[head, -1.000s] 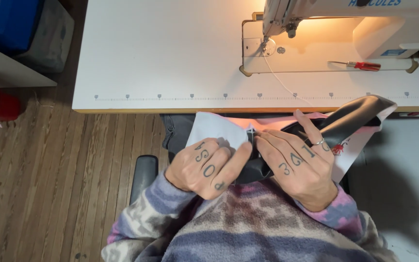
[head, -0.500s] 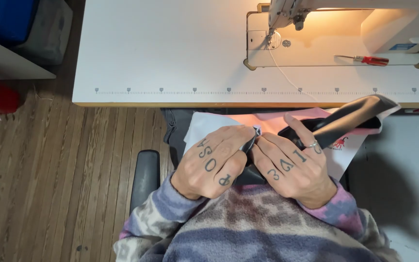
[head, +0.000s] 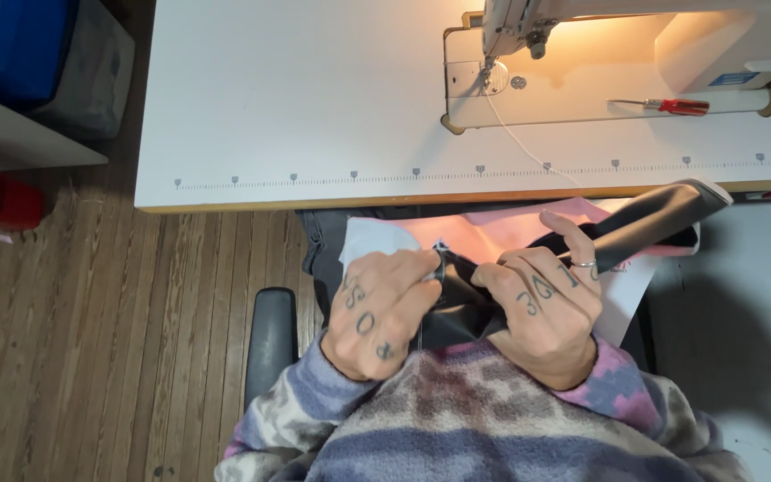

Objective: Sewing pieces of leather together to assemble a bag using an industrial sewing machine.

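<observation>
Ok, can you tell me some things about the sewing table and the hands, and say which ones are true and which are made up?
1. Both hands are holding the black material. True: the left hand and the right hand grip the black material above the lap.
2. The red-handled screwdriver lies on the floor. False: the red-handled screwdriver lies on the sewing machine base.
3. The sewing machine lamp is lit. True: warm light falls on its base.
4. The hands are pushing the material under the needle. False: they are in front of the white table, away from the machine.
5. The floor is wooden. True: the wooden floor shows planks.
</observation>
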